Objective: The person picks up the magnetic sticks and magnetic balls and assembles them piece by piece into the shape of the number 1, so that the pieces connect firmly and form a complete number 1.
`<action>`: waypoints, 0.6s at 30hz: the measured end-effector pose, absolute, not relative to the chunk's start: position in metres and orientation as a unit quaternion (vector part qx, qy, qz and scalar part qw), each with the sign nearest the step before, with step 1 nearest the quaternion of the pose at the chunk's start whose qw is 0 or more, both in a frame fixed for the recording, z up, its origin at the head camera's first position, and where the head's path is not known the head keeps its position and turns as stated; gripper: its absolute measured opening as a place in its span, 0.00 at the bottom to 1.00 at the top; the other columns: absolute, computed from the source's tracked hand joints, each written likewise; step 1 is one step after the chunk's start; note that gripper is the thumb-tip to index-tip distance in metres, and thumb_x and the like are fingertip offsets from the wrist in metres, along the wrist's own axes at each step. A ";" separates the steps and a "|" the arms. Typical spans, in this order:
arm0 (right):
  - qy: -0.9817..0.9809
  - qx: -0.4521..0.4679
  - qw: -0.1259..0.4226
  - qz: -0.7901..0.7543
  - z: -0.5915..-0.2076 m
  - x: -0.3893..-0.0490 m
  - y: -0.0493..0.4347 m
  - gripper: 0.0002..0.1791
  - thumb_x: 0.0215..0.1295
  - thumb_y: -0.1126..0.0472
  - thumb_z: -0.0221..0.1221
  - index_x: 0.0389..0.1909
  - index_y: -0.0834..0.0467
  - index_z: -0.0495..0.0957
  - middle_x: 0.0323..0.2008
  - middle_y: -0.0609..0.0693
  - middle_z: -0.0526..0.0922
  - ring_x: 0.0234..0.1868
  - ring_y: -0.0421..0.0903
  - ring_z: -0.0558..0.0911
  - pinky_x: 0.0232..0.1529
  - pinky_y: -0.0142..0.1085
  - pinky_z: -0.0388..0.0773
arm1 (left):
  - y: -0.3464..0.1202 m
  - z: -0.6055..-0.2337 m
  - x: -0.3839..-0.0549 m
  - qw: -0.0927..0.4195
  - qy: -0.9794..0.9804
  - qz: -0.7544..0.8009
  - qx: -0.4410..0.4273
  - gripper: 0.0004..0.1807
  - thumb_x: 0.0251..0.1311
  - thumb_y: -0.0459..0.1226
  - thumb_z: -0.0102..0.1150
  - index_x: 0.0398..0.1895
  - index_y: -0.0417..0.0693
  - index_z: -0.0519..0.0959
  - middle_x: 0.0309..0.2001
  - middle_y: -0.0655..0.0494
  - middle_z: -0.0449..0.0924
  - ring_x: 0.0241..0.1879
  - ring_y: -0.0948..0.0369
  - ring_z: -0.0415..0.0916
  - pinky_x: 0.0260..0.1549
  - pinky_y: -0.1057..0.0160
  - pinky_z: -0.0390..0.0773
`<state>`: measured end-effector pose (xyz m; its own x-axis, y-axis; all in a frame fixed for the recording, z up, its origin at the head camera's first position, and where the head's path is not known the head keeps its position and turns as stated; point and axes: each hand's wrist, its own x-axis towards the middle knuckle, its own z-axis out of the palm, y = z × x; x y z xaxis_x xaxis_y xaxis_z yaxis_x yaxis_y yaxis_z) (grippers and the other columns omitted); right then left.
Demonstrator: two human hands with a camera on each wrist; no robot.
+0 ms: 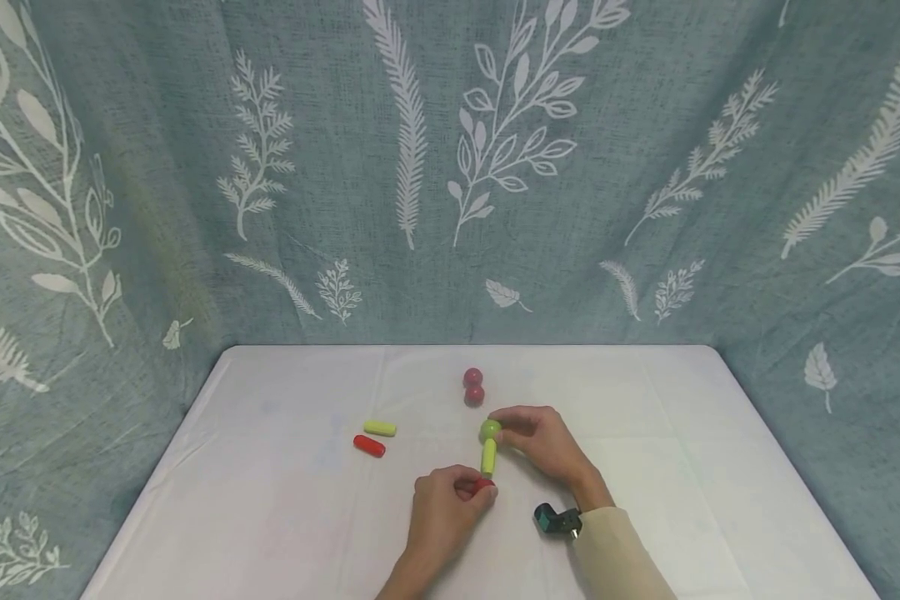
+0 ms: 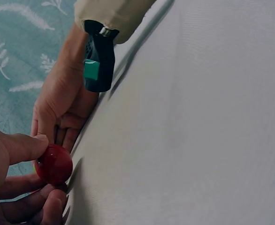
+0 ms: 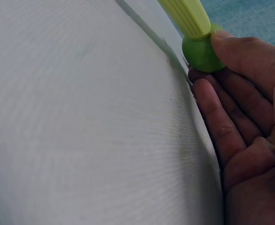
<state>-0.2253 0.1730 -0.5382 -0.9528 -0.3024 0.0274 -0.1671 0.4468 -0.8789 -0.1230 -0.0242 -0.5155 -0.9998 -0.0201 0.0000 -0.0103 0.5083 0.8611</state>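
My left hand (image 1: pixel 447 510) pinches a glossy red ball (image 2: pixel 55 164) between thumb and fingers. In the head view most of that ball is hidden by the fingertips. My right hand (image 1: pixel 538 437) holds a green ball (image 1: pixel 491 430) by its side, thumb on top in the right wrist view. A short yellow-green rod (image 1: pixel 488 458) with ridged sides (image 3: pixel 189 16) runs between the two balls. Its far end meets the green ball, and its near end comes right up to the red one.
Two dark red balls (image 1: pixel 474 387) lie together farther back on the white table (image 1: pixel 270 517). To the left are a yellow-green rod (image 1: pixel 380 428) and a red rod (image 1: pixel 369 446). A small dark camera (image 1: pixel 557 520) sits at my right wrist. A patterned teal curtain (image 1: pixel 330 167) hangs behind.
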 end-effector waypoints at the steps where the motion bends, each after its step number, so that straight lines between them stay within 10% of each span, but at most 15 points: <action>1: 0.849 -0.138 0.067 -0.506 -0.539 -0.225 0.173 0.15 0.70 0.56 0.74 0.56 0.44 0.90 0.55 0.41 0.93 0.64 0.48 0.88 0.70 0.55 0.80 | -0.023 -0.516 -0.123 0.006 -0.867 -0.498 0.012 0.07 0.59 0.38 0.82 0.38 0.48 0.92 0.29 0.64 0.89 0.29 0.70 0.80 0.32 0.70 0.78; 18: 0.841 -0.138 0.065 -0.519 -0.538 -0.226 0.173 0.16 0.71 0.58 0.73 0.57 0.45 0.90 0.56 0.42 0.92 0.65 0.48 0.87 0.71 0.55 0.80 | -0.014 -0.518 -0.129 0.025 -0.865 -0.500 0.043 0.07 0.60 0.39 0.82 0.35 0.48 0.91 0.26 0.62 0.89 0.25 0.71 0.80 0.28 0.71 0.78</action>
